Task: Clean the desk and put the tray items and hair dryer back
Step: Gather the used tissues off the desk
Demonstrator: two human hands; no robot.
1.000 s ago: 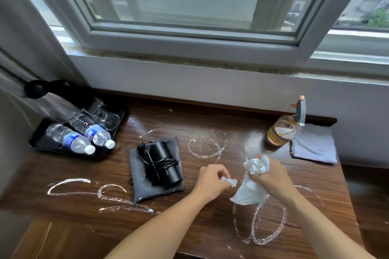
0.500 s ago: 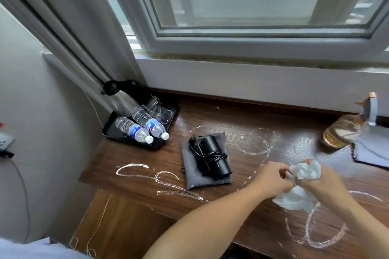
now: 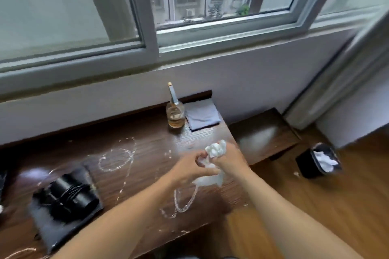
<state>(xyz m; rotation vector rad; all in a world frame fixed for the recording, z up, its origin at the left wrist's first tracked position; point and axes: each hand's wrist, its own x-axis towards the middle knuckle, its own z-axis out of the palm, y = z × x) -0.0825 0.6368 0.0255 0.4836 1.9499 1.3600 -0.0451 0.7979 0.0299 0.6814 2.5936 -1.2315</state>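
Observation:
Both hands hold a crumpled white tissue [image 3: 215, 150] above the right part of the dark wooden desk [image 3: 147, 149]. My right hand [image 3: 230, 159] grips the bunched upper wad. My left hand [image 3: 189, 169] pinches the loose lower part, which hangs down towards the desk. White smeared streaks [image 3: 114, 159] loop across the desktop. The black hair dryer [image 3: 71, 197], its cord wrapped round it, lies on a grey pouch [image 3: 56, 229] at the lower left. The tray is out of view.
A spray bottle [image 3: 175, 114] of amber liquid stands at the desk's back right, beside a folded grey cloth [image 3: 202, 114]. A lower dark side table [image 3: 265, 132] adjoins the desk. A black bin [image 3: 319, 160] holding white tissue sits on the wooden floor at the right.
The view has swung right: tray and bottles have left the frame, the bin has come in. The hands have drawn closer together and bunched the tissue tighter.

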